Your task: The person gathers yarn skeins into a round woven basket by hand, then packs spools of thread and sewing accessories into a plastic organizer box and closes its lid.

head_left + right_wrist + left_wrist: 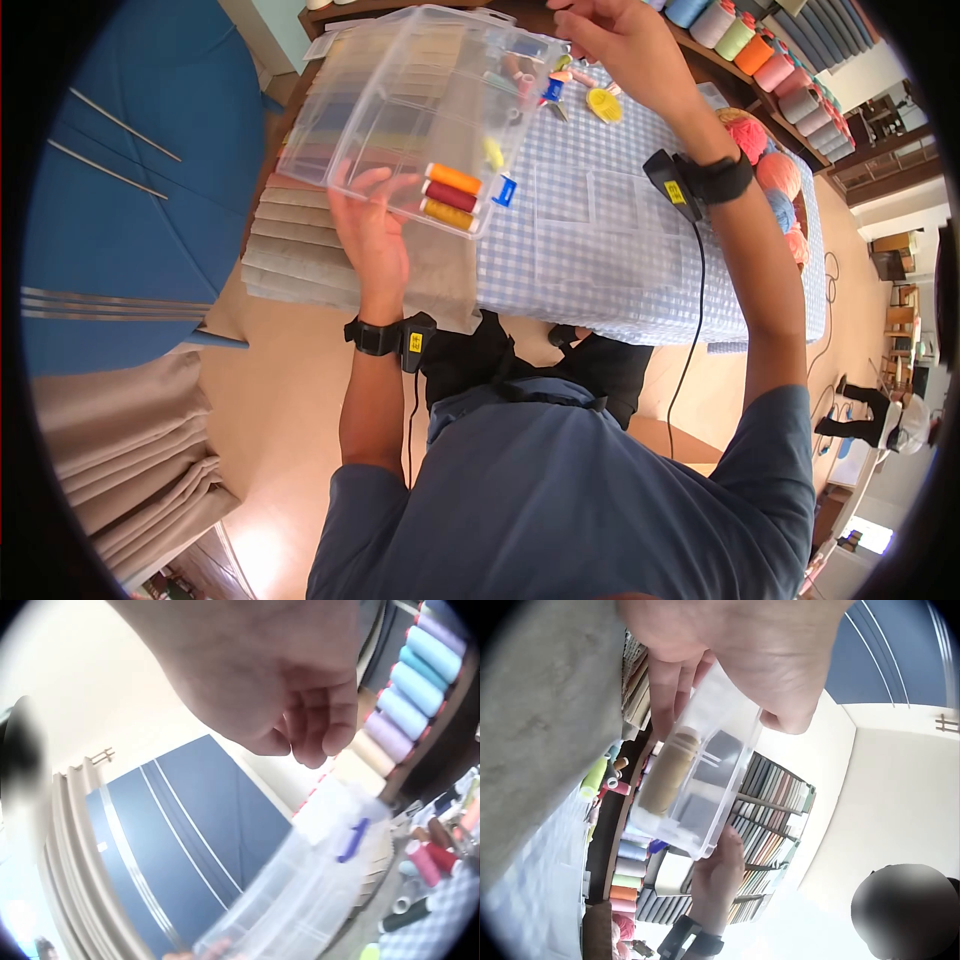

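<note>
Cones of thread (pixel 755 60) line a shelf beyond the tabletop, which is spread with a blue checked cloth (pixel 515 255) and, on its left part, folded grey fabric (pixel 320 262). Above both, the left hand (pixel 375 235) holds a clear plastic box (pixel 390 125) by its near left corner, thumb on one side and fingers on the other. Its long axis runs away from the body. An orange spool (pixel 453 178), a dark red spool (pixel 450 195) and a mustard spool (pixel 449 213) lie side by side at the near end, just right of the left hand, which is much the nearer one to them. Along the box's right edge sit a near blue clip (pixel 505 190) and a far blue clip (pixel 553 90). The right hand (pixel 625 50) is by the far right corner, nearer the far clip, its fingers loosely bent with nothing visible in that grip. I cannot tell whether the lid is fully closed. More spools lie loose on the cloth, to the right of the box, with a round yellow thing (pixel 603 105) nearby.
</note>
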Demonstrator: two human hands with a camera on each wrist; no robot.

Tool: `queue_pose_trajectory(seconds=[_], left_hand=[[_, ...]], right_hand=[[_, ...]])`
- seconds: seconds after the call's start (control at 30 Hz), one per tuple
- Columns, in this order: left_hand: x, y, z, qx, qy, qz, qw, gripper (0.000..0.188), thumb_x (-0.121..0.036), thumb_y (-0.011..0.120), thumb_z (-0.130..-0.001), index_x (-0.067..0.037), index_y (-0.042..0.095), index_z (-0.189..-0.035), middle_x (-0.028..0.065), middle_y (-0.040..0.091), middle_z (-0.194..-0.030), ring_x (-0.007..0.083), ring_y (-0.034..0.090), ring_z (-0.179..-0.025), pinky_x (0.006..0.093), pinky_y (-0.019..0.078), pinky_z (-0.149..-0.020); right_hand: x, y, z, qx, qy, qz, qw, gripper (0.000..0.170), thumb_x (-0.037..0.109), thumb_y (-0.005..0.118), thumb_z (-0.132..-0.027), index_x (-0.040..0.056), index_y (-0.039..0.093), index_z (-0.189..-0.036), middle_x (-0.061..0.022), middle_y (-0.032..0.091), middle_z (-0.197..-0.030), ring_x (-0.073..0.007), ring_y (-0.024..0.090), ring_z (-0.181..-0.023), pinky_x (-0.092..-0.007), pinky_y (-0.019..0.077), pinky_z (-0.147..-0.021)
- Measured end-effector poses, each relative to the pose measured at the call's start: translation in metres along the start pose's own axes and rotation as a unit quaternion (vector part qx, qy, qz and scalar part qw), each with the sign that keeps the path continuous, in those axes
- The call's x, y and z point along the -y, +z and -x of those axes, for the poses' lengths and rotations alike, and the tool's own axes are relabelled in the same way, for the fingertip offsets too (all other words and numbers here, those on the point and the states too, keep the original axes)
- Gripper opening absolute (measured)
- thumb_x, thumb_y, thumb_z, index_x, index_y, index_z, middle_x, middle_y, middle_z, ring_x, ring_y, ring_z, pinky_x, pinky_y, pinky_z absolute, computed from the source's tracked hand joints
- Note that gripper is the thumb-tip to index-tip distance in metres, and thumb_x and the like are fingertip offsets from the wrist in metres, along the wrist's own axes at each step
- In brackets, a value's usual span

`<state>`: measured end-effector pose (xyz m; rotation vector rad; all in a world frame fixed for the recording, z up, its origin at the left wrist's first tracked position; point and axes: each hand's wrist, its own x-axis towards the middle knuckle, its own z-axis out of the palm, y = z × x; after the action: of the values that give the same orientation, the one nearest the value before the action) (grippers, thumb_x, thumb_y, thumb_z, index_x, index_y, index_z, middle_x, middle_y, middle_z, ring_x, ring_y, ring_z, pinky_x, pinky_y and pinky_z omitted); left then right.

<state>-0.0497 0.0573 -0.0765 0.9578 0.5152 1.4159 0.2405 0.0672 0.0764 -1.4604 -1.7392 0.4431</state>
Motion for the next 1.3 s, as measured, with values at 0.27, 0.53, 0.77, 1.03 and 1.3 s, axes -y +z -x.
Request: queue_pose_trajectory(seconds=[0.27,0.53,0.77,1.03,1.3], left_hand=[[0.002,0.002,0.005,-0.06,0.058,-0.054,0.995,0.052,-0.016,0.048,-0.094,-0.01,0.029,-0.142,0.0109,0.057,-0.119,0.0332,0.06,-0.107,0.0461,0.0521,-0.086],[0.003,-0.001,0.003,-0.067,0.055,-0.019,0.996,0.052,-0.015,0.052,-0.094,-0.011,0.029,-0.141,0.0074,0.056,-0.118,0.0289,0.062,-0.104,0.0413,0.0534,-0.077],[0.002,0.001,0.005,-0.063,0.046,-0.052,0.996,0.05,-0.022,0.047,-0.096,-0.011,0.03,-0.142,0.01,0.057,-0.12,0.0329,0.059,-0.109,0.0454,0.0522,-0.085],[0.004,-0.001,0.004,-0.052,0.049,-0.042,0.997,0.05,-0.023,0.047,-0.096,-0.011,0.03,-0.142,0.0091,0.057,-0.12,0.0321,0.059,-0.108,0.0437,0.0531,-0.083],[0.007,-0.003,0.003,-0.066,0.045,-0.041,0.996,0.051,-0.019,0.049,-0.096,-0.011,0.03,-0.142,0.0094,0.057,-0.12,0.0307,0.061,-0.107,0.0424,0.0546,-0.08]], right_hand=[[-0.087,0.051,0.005,0.005,-0.029,0.196,0.98,0.028,0.021,0.065,-0.087,0.0048,0.061,-0.11,-0.0117,0.068,-0.094,-0.0273,0.065,-0.089,-0.0375,0.0516,-0.074],[-0.086,0.067,-0.013,0.084,0.033,0.155,0.984,0.027,0.028,0.065,-0.089,0.003,0.065,-0.1,-0.0198,0.065,-0.095,-0.0329,0.065,-0.082,-0.0425,0.0511,-0.075],[-0.088,0.094,-0.009,0.22,0.023,0.277,0.935,0.037,0.036,0.063,-0.09,0.0021,0.066,-0.105,-0.0196,0.067,-0.099,-0.034,0.065,-0.091,-0.0429,0.0505,-0.082],[-0.084,0.095,-0.014,0.321,0.055,0.246,0.913,0.031,0.024,0.06,-0.089,0.0019,0.065,-0.11,-0.0184,0.069,-0.098,-0.0352,0.065,-0.096,-0.0432,0.0502,-0.086],[-0.069,0.027,0.005,0.222,0.076,0.24,0.942,0.037,0.021,0.058,-0.09,-0.0036,0.055,-0.117,-0.0216,0.065,-0.106,-0.0365,0.064,-0.094,-0.0434,0.05,-0.085]])
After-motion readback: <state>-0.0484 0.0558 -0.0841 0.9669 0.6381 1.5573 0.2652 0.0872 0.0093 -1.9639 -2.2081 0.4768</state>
